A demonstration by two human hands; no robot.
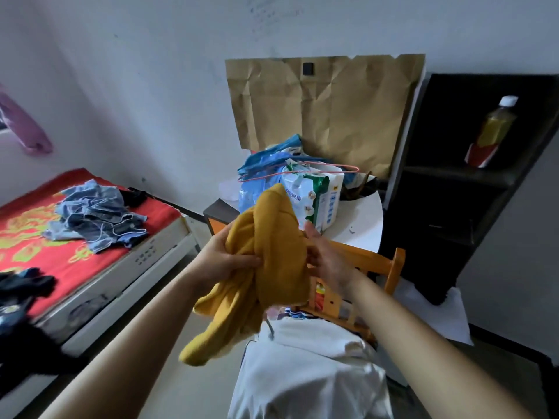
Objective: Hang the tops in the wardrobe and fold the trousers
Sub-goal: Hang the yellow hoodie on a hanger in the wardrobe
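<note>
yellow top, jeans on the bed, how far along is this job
Nothing looks finished. In hand: the left hand and right hand hold the bunched yellow top, not yet hung. Left: the denim heap lies unfolded on the bed, and a white garment drapes the chair.

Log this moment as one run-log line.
step: handling top | left hand: grips mustard top | right hand: holds same top | denim pile: unfolded on bed | pink hanger: atop clutter on table
</note>
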